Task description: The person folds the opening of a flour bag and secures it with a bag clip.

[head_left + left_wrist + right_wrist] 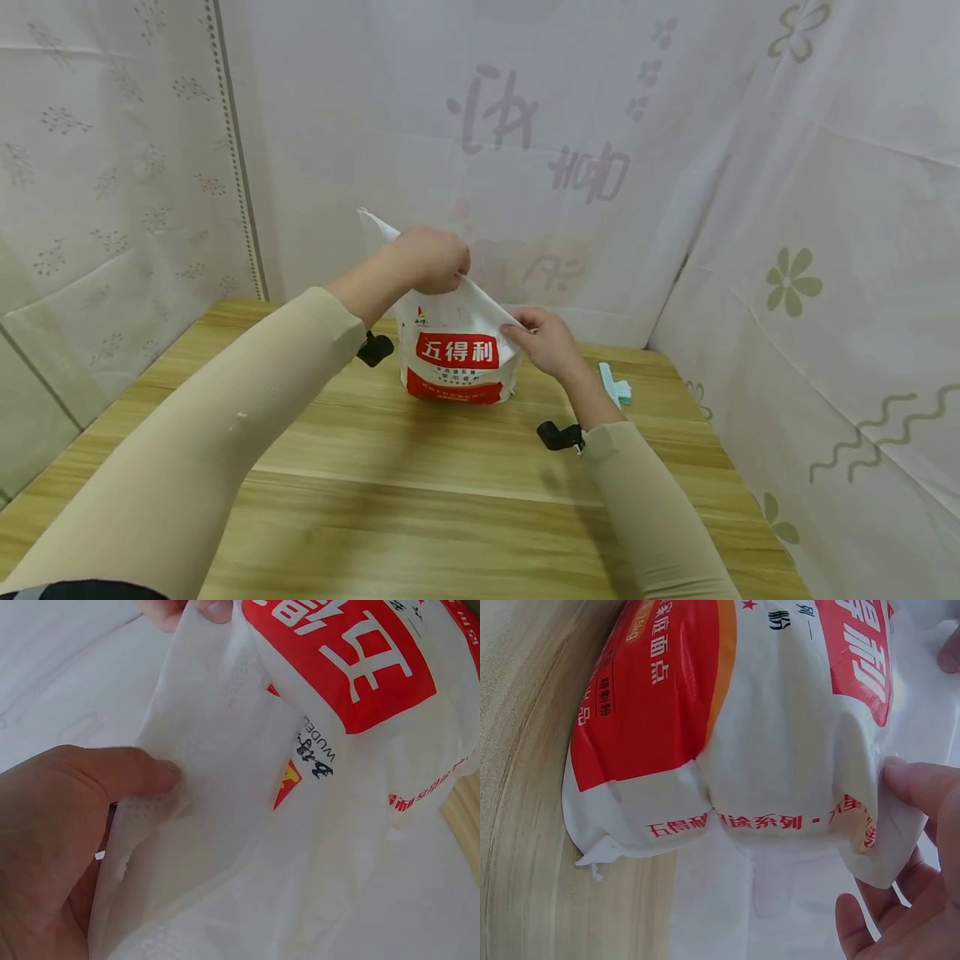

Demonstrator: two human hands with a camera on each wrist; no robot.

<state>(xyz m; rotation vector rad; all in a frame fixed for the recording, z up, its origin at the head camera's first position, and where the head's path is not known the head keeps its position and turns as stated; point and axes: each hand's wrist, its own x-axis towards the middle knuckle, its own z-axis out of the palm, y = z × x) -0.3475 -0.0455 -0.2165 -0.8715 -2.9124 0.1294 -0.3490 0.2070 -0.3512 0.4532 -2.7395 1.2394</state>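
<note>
A white flour bag (453,315) with red printed panels stands on the wooden table, its slack upper part pulled upward and slanting to the upper left. My left hand (432,260) grips the bag's top edge near the middle. The left wrist view shows that thumb (154,776) on one face of the bag, with the other fingers partly hidden behind it. My right hand (551,340) pinches the bag's right upper corner between thumb and fingers. In the right wrist view the lower body of the bag (780,735) looks full and rounded.
A small light-blue object (615,387), its kind unclear, lies on the wooden table (390,517) beyond my right wrist. Patterned white curtains (337,125) hang behind the table and along both sides. A black wrist camera (561,435) sits beneath each forearm.
</note>
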